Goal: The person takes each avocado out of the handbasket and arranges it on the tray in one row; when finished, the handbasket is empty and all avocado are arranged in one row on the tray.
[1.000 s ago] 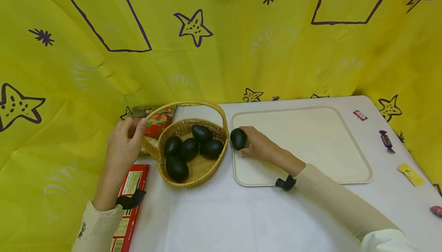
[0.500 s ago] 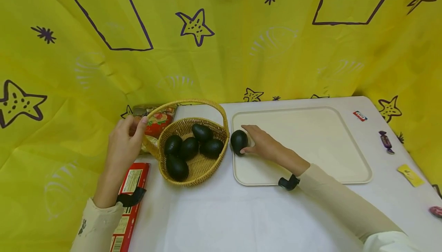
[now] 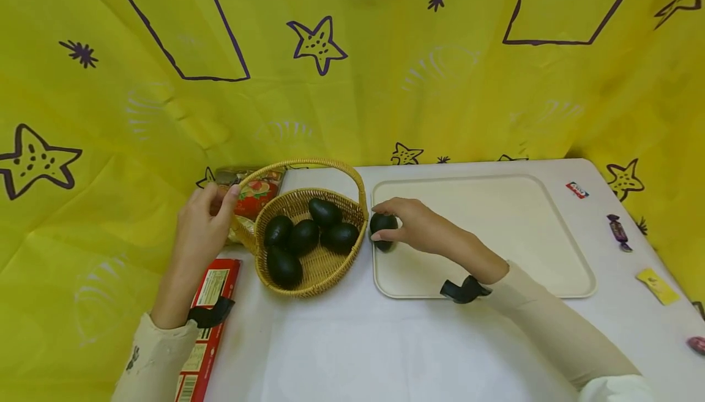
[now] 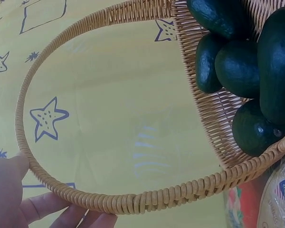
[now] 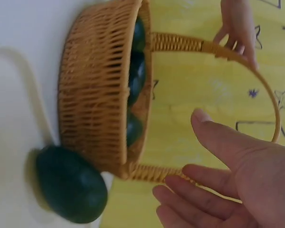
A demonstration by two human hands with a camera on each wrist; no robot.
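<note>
My left hand (image 3: 201,224) pinches the arched handle (image 4: 133,202) of a woven wicker basket (image 3: 322,267), with thumb and fingers on either side of the cane. Several dark green avocados (image 3: 284,268) lie inside the basket. One more avocado (image 5: 71,185) rests on the left edge of a cream tray (image 3: 484,237), right beside the basket's wall. Over that avocado hovers my right hand (image 3: 421,224), its fingers relaxed and spread. A gap shows between this hand and the avocado in the right wrist view.
Behind the left hand lies a red food packet (image 3: 256,200). A long red box (image 3: 212,304) is under the left forearm. Along the table's right side are a small wrapper (image 3: 576,189), a purple wrapped candy (image 3: 618,230) and a yellow packet (image 3: 658,286). A yellow printed cloth hangs behind.
My right hand has let go of the avocado, which now sits on the tray's left edge, and has lifted off it. The left hand has stayed on the basket handle.
</note>
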